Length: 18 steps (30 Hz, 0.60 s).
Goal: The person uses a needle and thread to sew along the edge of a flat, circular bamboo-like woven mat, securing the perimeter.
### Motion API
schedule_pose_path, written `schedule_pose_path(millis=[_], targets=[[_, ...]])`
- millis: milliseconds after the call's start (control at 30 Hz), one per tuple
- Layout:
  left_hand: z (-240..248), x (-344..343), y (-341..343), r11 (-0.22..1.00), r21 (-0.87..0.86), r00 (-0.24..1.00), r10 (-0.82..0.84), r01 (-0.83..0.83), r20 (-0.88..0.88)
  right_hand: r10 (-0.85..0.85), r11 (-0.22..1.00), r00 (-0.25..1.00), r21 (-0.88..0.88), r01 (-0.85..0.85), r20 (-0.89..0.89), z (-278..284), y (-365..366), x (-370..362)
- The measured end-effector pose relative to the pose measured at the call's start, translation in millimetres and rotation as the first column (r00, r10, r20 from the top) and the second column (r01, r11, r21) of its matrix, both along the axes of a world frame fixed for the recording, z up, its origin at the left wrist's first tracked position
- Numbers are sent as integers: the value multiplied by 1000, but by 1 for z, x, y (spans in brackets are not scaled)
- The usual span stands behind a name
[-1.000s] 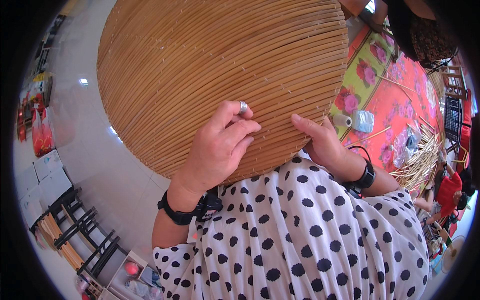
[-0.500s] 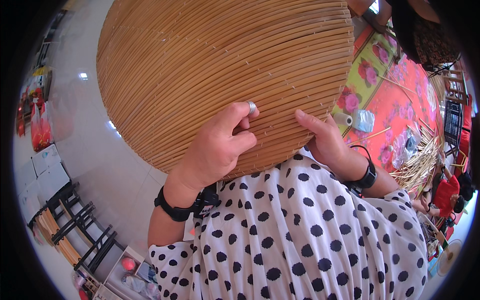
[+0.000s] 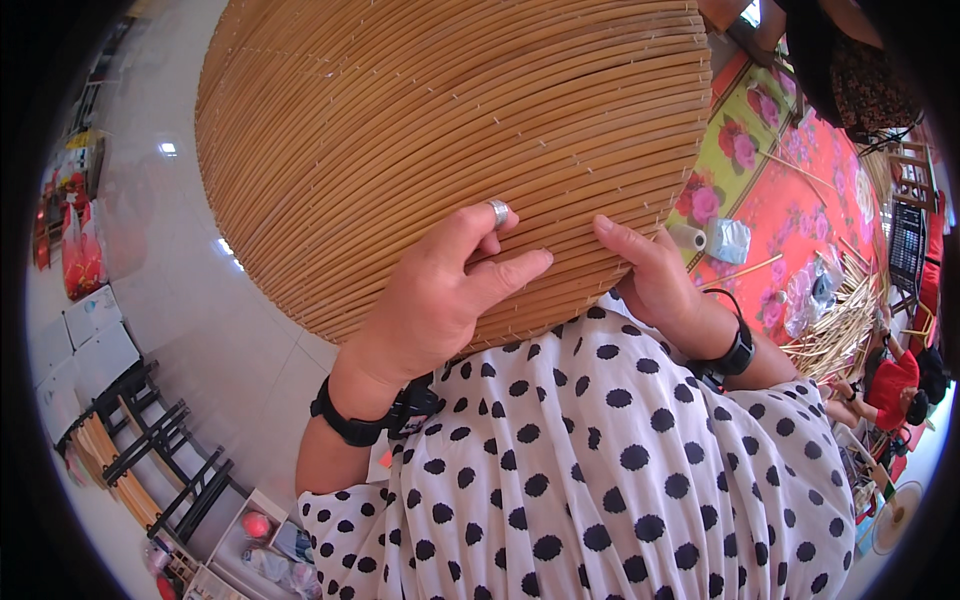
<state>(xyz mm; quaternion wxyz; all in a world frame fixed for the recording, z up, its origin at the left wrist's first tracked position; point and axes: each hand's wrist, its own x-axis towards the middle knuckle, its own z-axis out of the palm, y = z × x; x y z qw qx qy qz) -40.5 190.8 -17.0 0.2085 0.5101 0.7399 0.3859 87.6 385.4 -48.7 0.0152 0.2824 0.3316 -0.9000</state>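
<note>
The right hand (image 3: 660,280) grips the slatted mat (image 3: 450,130), its fingers hidden underneath; whether the left hand (image 3: 435,285) pinches anything, I cannot tell. The mat's far edge is cut off.

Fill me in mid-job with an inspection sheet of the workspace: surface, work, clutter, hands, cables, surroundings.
Surface: red and green floral covering, right of the person.
Job's things: round slatted mat, near edge by the spotted garment; short pale stitches across its slats.
Clutter: spool beside blue-and-white packet; clear plastic bag by loose pile of sticks.
Left hand: over the mat, fingers curled, thumb extended; whether it grips anything is unclear.
Right hand: holds the mat's edge, thumb on top.
Cables: black cord looping at the right wristband.
Surroundings: pale floor at left; person in red at far right.
</note>
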Motion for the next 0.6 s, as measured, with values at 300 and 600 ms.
schedule_pose_path(millis=[300,600], targets=[[-1,-3,-30,992,101,986,86,-72,-143,1,998,1000,57,-1,0,2,0,0],[-11,10,-28,985,104,968,153,-134,-198,-17,1000,1000,22,17,-6,-1,2,1]])
